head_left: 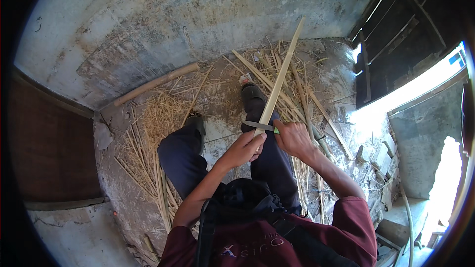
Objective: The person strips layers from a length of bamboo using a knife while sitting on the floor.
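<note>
A long pale bamboo strip [281, 80] slants up and away from me over my right leg, its far end reaching toward the wall. My left hand [243, 149] is closed round its near end. In my right hand [294, 139] is a knife [259, 125] with a curved metal blade and a bit of green at the handle. The blade lies across the strip just beyond my left hand, pointing left. My right fingers wrap the handle and hide most of it.
Bamboo shavings [163, 113] heap on the floor to the left. Several split bamboo strips [252, 71] lie ahead and right. A bamboo pole [156, 84] rests along the stained wall [198, 15]. Broken blocks [381, 158] lie at the right near a bright opening.
</note>
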{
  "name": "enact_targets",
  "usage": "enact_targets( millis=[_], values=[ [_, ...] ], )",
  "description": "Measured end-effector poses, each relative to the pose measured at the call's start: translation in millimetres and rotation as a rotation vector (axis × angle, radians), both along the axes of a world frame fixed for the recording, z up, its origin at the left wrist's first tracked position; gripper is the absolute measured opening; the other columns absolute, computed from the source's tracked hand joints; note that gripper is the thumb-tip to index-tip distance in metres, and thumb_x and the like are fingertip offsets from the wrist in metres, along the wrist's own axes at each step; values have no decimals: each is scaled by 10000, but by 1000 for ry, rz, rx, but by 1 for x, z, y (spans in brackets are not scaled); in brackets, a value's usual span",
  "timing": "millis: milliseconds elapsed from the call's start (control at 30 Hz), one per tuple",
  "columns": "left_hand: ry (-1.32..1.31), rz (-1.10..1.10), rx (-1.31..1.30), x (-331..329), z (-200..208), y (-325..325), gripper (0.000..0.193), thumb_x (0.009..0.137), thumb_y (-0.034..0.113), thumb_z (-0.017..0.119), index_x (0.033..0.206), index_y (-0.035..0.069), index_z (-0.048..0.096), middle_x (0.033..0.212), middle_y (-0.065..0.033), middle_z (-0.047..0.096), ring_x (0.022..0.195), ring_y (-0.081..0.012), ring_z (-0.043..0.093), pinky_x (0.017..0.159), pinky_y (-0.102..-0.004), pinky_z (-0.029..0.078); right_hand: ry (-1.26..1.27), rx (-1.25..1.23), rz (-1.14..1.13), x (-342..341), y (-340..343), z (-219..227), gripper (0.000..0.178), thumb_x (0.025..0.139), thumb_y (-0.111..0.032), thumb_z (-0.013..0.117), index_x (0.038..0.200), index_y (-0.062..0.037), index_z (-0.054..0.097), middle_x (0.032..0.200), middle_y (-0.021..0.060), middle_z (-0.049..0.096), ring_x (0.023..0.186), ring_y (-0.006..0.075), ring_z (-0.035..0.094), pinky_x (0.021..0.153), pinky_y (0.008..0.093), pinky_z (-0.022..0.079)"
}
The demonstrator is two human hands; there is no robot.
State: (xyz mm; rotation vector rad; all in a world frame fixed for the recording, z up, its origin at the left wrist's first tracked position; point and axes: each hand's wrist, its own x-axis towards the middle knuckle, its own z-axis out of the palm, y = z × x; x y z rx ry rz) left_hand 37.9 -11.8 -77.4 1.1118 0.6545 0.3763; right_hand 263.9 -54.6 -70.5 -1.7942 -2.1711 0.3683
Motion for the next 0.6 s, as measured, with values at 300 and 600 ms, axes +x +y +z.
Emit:
enact_targets(
  millis=[300, 600],
  values=[
    [11, 33, -25, 0, 1, -1, 320, 1188, 314, 460, 969, 82, 483, 738, 20, 427, 571, -79, 387, 514, -277, 357, -28, 22, -42, -4, 1, 0, 179, 932, -165, 684, 1062, -50, 638, 681, 217, 676, 672, 447, 712, 618, 561, 530],
    [35, 64, -39, 2, -2, -1, 294, 1174, 311, 470, 1004, 74, 501, 723, 8, 418, 540, -87, 369, 498, -276, 343, -63, 36, -64, -6, 5, -1, 188, 900, -135, 669, 1062, -46, 632, 693, 218, 679, 675, 458, 702, 641, 577, 518]
  ],
)
